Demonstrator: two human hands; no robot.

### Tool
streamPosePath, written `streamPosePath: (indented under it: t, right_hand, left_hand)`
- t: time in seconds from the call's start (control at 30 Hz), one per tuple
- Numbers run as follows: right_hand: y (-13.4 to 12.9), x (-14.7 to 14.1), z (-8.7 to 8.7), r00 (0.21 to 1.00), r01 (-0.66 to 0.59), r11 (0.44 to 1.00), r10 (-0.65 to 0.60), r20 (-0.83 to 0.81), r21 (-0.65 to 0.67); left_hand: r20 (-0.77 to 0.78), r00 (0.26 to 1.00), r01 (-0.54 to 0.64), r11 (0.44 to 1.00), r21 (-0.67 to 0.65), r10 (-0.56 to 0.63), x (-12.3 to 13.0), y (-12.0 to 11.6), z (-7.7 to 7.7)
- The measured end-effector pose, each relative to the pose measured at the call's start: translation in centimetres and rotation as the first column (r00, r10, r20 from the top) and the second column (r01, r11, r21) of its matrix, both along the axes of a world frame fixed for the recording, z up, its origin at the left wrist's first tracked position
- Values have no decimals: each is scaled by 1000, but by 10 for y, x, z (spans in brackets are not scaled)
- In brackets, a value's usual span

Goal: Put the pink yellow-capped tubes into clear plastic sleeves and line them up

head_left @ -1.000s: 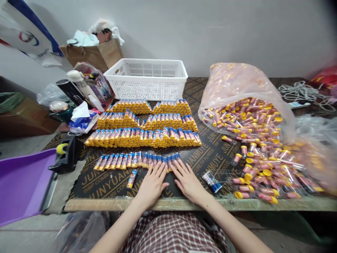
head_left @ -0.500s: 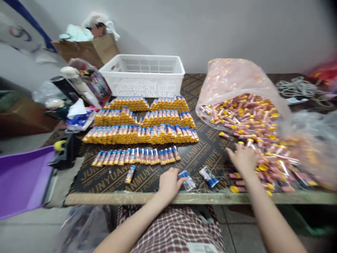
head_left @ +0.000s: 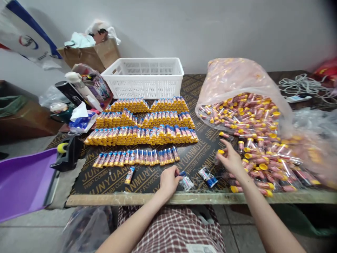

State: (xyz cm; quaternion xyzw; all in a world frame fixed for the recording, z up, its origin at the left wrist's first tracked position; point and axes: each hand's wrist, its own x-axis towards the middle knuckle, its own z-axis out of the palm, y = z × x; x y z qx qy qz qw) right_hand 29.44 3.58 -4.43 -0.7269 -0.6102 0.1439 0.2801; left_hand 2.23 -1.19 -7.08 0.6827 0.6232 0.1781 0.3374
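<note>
My left hand (head_left: 169,181) is closed, thumb and fingertips pinching at the near edge of a stack of small blue-and-clear printed wrappers (head_left: 187,182). How many wrappers it grips cannot be made out. Between the thumb and fingers of my right hand (head_left: 232,161) is a small yellow-capped tube (head_left: 220,152), its body blurred. Right of that hand spreads a loose heap of pink-filled tubes with yellow caps (head_left: 263,158), spilling from a pinkish plastic bag (head_left: 237,75). Another wrapper stack (head_left: 208,176) lies between my hands.
Stacked rows of blue-and-yellow wrapped tubes (head_left: 142,135) stand left of centre, a single row (head_left: 137,157) nearer me. One wrapped tube (head_left: 129,175) lies alone. Behind is a white basket (head_left: 144,86); at left a tape dispenser (head_left: 67,153) and purple dustpan (head_left: 26,179).
My right hand has moved left from the heap, now with a yellow-capped tube in its fingers. My left hand has stayed by the wrapper stack, its fingers drawn closer together.
</note>
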Motion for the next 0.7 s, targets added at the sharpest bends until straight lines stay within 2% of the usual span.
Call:
streamPosePath:
  t: [0.1, 0.27, 0.47, 0.57, 0.7]
  right_hand:
    - [-21, -39, 8, 960, -111, 993, 119, -254, 47]
    - [-49, -82, 9, 912, -170, 977, 205, -356, 127]
    - [-66, -97, 7, 862, -135, 976, 200, -465, 168]
    - [-69, -99, 7, 850, -115, 979, 185, -494, 169]
    - [-71, -100, 8, 842, -104, 979, 181, -509, 175]
  left_hand:
    - [-20, 999, 25, 999, 32, -25, -1, -1, 1]
    - [-151, 977, 164, 983, 86, -149, -1, -2, 6]
    - [-367, 895, 324, 935, 144, -254, -3, -5, 2]
    - [-366, 887, 359, 920, 160, -282, -5, -6, -1]
    - [-278, 929, 313, 919, 238, -245, -5, -7, 1]
